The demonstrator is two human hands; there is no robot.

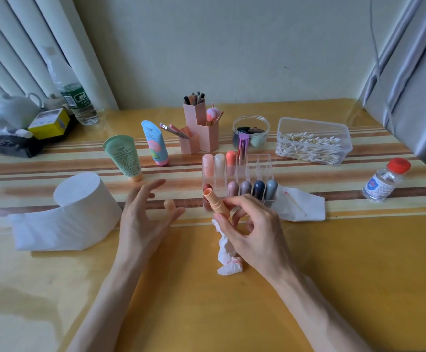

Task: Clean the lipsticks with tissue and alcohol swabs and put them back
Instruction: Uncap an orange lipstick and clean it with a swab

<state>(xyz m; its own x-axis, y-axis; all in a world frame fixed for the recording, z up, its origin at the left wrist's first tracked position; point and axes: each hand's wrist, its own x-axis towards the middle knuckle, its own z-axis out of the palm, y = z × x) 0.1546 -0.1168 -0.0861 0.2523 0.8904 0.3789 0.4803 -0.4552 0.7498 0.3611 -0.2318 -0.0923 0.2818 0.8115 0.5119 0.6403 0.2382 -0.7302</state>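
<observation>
My right hand [252, 224] grips an uncapped peach lipstick [213, 200], tilted up to the left, together with a crumpled white tissue [228, 255] that hangs down to the table. My left hand [147, 212] hovers open with spread fingers, just left of the lipstick's peach cap [169, 205], which stands on the table. Behind the hands, a clear acrylic organizer [257, 166] holds several capped lipsticks in two rows. A toilet paper roll [80, 199] lies at the left. A used tissue with a cotton swab [298, 204] lies right of the organizer. An alcohol bottle [385, 180] with a red cap stands at the right.
A clear box of cotton swabs [313, 141] sits at the back right. Pink brush holders [199, 130], a jar of sponges [251, 133] and two cosmetic tubes [141, 151] stand behind the organizer. A water bottle [76, 95], teapot and yellow box are at the far left.
</observation>
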